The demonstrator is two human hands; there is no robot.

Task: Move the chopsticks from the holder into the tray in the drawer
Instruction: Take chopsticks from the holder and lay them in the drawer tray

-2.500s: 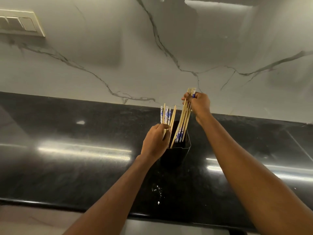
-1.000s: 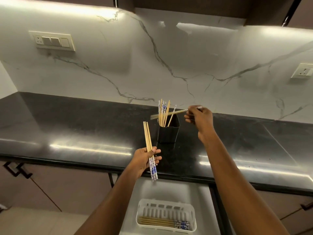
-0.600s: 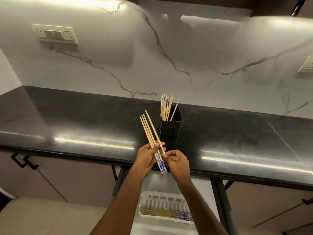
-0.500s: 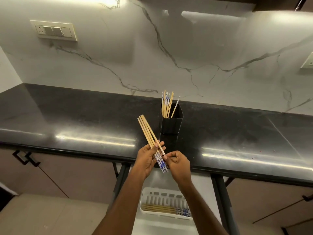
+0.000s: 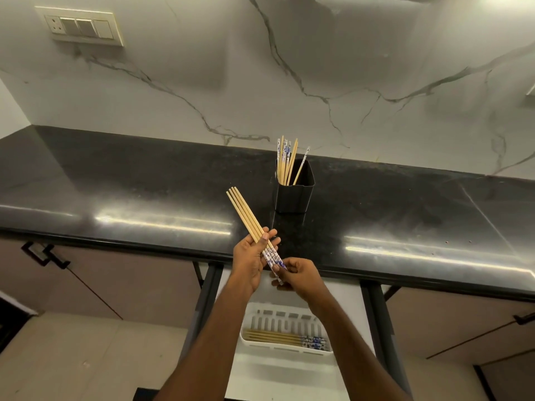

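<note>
Both hands, left (image 5: 252,260) & right (image 5: 298,274), grip approx. 4 chopsticks (image 5: 246,215); holder (image 5: 293,195) has ~6, tray (image 5: 286,350) ~4.

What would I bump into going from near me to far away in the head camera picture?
White tray with chopsticks in the drawer → right hand → left hand holding a chopstick bundle → black holder on the counter → marble wall.

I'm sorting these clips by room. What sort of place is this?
Most likely a home kitchen: a polished black countertop under a marble-look backsplash, a holder of chopsticks, and an open drawer with a white tray.
</note>
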